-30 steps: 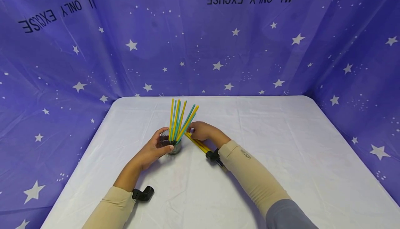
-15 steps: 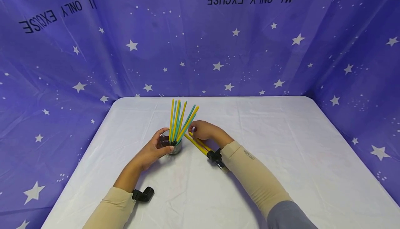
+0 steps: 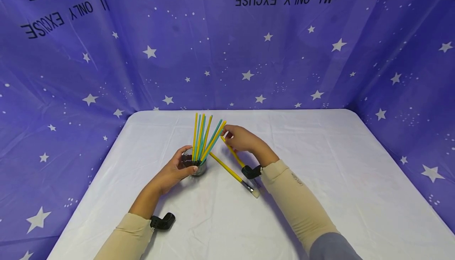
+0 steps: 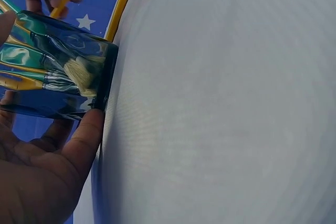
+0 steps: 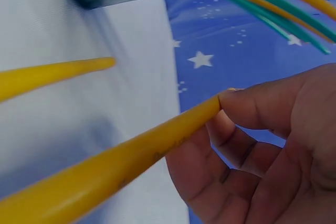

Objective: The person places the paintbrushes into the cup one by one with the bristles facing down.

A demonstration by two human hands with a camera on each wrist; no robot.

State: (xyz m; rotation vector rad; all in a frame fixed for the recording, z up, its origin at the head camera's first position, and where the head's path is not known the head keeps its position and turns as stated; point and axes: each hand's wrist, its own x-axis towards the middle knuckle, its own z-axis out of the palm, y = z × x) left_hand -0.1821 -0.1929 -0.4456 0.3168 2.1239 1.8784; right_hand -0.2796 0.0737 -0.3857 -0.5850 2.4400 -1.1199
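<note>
My left hand holds a clear glass upright on the table, thumb and fingers round its sides. Several paintbrushes with yellow and teal handles stand in it, bristles down, handles fanning out above the rim. To the right of the glass, my right hand pinches the handle end of a yellow paintbrush between thumb and fingers. This brush slants down toward me; the wrist camera hides part of it. A second yellow paintbrush lies on the cloth between the glass and my right forearm.
A white cloth covers the table. Purple curtains with white stars hang behind it and on both sides. Black cameras are strapped to both wrists.
My right hand has moved up and away to the right, lifting one yellow paintbrush by its handle end and parting it from the one left lying. The left hand and glass stay put.
</note>
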